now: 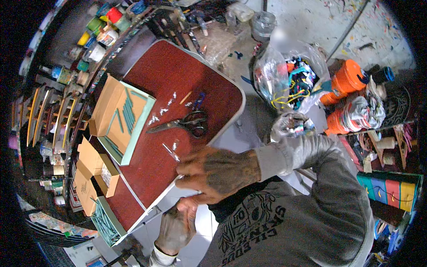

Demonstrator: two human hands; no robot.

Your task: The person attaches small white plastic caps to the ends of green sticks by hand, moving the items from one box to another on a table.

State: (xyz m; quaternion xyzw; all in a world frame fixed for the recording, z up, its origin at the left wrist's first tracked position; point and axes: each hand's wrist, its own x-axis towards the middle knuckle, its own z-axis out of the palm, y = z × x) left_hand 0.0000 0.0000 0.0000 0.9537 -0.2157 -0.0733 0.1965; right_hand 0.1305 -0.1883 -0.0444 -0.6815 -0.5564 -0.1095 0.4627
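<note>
My right hand (218, 172) is closed at the near edge of the dark red table (164, 75), its back turned up and its fingers curled. Just below it, my left hand (177, 226) is closed too, thumb and fingers pressed together close to the right hand. Whatever the two hands pinch is hidden or too small to make out. Black-handled scissors (180, 124) lie on the table beyond my right hand. Small white pieces (163, 111) and thin sticks (171, 152) are scattered around them.
At the table's left are an open box (149, 109) of green sticks, a smaller cardboard box (84, 178) and a green box (116, 238) full of thin sticks. A clear bag of scraps (271, 66) and orange buckets (349, 78) stand at the right. Paint jars (95, 26) line a shelf.
</note>
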